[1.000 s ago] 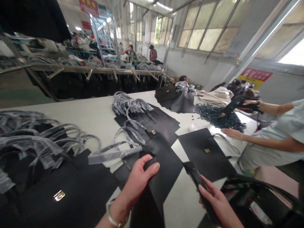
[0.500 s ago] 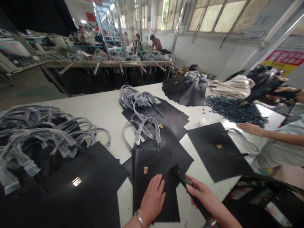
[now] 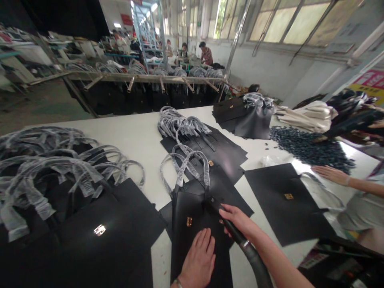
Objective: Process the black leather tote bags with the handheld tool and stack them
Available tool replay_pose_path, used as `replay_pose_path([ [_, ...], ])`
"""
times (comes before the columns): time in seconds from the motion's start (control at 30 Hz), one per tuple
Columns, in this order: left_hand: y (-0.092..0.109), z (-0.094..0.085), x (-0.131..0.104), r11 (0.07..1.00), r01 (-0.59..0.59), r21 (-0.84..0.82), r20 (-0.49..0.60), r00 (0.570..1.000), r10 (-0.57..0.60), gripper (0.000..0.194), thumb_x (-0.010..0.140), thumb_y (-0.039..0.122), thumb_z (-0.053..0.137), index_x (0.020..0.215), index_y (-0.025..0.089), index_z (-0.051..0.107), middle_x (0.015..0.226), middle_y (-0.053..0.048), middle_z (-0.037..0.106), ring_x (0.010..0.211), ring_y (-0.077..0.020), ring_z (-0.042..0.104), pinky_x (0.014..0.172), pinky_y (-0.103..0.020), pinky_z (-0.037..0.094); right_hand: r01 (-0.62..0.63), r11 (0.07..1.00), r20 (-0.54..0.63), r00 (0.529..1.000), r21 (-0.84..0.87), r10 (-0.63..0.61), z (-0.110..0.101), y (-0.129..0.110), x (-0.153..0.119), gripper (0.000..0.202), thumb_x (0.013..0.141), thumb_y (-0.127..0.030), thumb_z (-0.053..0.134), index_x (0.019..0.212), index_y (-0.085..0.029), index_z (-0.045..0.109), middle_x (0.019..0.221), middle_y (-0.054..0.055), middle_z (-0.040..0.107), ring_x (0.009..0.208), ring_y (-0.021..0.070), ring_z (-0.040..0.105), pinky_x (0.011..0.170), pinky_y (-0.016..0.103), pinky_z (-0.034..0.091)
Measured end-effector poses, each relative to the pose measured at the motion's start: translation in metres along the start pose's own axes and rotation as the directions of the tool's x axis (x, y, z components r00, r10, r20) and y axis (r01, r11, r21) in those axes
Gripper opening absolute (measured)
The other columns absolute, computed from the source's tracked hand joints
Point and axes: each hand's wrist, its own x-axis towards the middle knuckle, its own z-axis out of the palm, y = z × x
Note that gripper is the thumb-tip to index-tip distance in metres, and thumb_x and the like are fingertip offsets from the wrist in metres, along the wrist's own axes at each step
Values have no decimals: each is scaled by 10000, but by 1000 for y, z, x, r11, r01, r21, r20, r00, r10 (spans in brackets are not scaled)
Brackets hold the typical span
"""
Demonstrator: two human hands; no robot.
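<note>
My left hand [image 3: 198,256] lies flat on a black handbag panel [image 3: 187,204], fingers stretched out just below its small gold metal plate [image 3: 189,221]. Plastic-wrapped handles [image 3: 194,158] loop up from the panel's top edge. In my right hand [image 3: 238,221] is a black hose nozzle [image 3: 213,205], its thick hose [image 3: 256,262] running toward me past a metal ring. The nozzle's flat head is over the panel, beside the base of the right handle; whether it touches cannot be made out.
Black bag panels with wrapped handles [image 3: 54,172] are piled at left, with more stacked panels [image 3: 222,148] behind mine. At right, a co-worker's hand [image 3: 331,175] rests near another panel [image 3: 286,208] and a heap of small dark pieces [image 3: 312,148]. A metal rack [image 3: 144,79] stands beyond the table.
My right hand has moved the nozzle up and left, from the panel's right edge to the handle base. My left hand stays flat on the panel. The view has shifted slightly left.
</note>
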Motion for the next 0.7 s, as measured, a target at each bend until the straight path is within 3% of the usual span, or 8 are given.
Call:
replay_pose_path([
  [0.27,-1,4,-1,1000,2,0,-42,999,-2,448,907,311,506,1330,163,489,1449,-118,433,1322,-264,412,1073,-398,384,-18,1000,19,1000,-13,18,-2,4,-11,423,830,-386,600,1178,-147,567,640,-15,629,360,95,566,318,173,419],
  [0.47,-2,4,0,999,-13,30,-59,998,15,435,908,328,505,1311,165,503,1431,-115,458,1303,-264,441,1056,-395,412,85,996,-98,992,33,-82,2,-11,16,495,854,-352,580,1293,-149,473,634,-36,594,387,96,555,344,187,426],
  [0.57,-4,7,-1,998,-25,51,-83,996,29,439,906,330,507,1311,161,505,1434,-118,454,1300,-260,446,1044,-382,426,130,990,-168,978,51,-120,-11,-17,11,491,861,-378,578,1295,-182,458,655,-47,576,405,87,550,360,183,420],
  [0.7,-4,9,-1,997,-36,69,-108,993,43,444,900,323,507,1314,162,503,1432,-116,458,1299,-261,448,1038,-386,433,75,995,-164,984,64,-64,-38,-1,-23,481,825,-431,619,1222,-183,506,645,-32,593,398,102,554,362,200,419],
])
